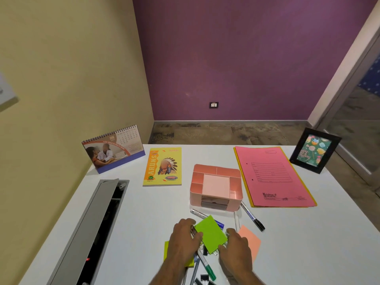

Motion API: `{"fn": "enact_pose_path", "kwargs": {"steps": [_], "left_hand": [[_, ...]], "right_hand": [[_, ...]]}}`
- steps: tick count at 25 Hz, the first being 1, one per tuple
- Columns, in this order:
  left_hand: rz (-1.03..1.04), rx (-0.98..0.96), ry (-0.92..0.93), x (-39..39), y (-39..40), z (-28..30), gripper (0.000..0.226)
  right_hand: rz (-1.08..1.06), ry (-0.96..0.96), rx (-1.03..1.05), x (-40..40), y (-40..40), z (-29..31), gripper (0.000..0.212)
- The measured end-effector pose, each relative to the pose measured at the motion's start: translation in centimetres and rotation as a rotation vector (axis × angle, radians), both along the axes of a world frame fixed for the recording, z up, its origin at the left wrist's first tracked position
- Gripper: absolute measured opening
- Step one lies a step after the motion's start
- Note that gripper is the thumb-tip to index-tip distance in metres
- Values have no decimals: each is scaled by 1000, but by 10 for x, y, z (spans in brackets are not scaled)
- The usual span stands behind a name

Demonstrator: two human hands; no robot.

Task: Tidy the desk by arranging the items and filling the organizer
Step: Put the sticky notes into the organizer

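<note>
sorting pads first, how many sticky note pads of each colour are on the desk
green sticky pad: 1
peach sticky pad: 1
yellow sticky pad: 1
total: 3

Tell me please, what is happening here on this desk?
A person is tidying a white desk. Both hands hold a green sticky-note pad: the left hand at its left edge, the right hand at its right. Pens, markers and binder clips lie scattered around the hands. The pink organizer just beyond looks not yet filled, apart from a pale pad in its middle. A notebook, pink folders, a calendar and a photo frame sit further back.
</note>
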State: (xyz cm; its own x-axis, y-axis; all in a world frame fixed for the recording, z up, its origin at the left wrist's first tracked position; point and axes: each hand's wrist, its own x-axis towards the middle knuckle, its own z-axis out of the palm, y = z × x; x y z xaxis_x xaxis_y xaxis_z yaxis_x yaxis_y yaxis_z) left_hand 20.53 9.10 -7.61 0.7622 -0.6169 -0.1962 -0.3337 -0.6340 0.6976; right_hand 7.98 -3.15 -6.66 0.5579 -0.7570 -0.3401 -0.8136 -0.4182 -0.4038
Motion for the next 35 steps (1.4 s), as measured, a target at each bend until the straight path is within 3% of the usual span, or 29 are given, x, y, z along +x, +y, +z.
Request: {"fn": "enact_pose_path", "kwargs": {"steps": [5,8,11,14,17,19,21,25,27,30,35], "left_hand": [[-16,53,-44,8,-12,5,46],[-24,36,-94,10,-21,13,46],[-79,-38,-89,14,-33,24,43],[-109,-156,-72,18,-46,38,22],[-112,-259,-33,21,-62,59,4],[-134,-309,36,26,-75,76,5],[-134,-359,33,33,-89,90,6],[-56,-397,-184,48,-122,120,8],[-34,-383,-260,55,-138,131,15],[-52,-314,-296,60,-160,135,20],[-106,-122,-278,64,-177,119,24]], "right_hand": [[-316,-251,147,4,-3,3,28],[-454,-463,255,0,-12,13,42],[-598,-648,482,-2,-25,21,27],[-592,-748,634,-3,-35,33,20],[-580,-797,611,-7,-46,48,16],[-548,-737,535,-13,-56,44,18],[-439,-526,339,-22,-66,32,31],[-91,-22,73,-39,-68,26,89],[41,112,29,-43,-66,26,105],[151,214,30,-45,-64,24,109],[244,297,-8,-42,-68,24,96]]}}
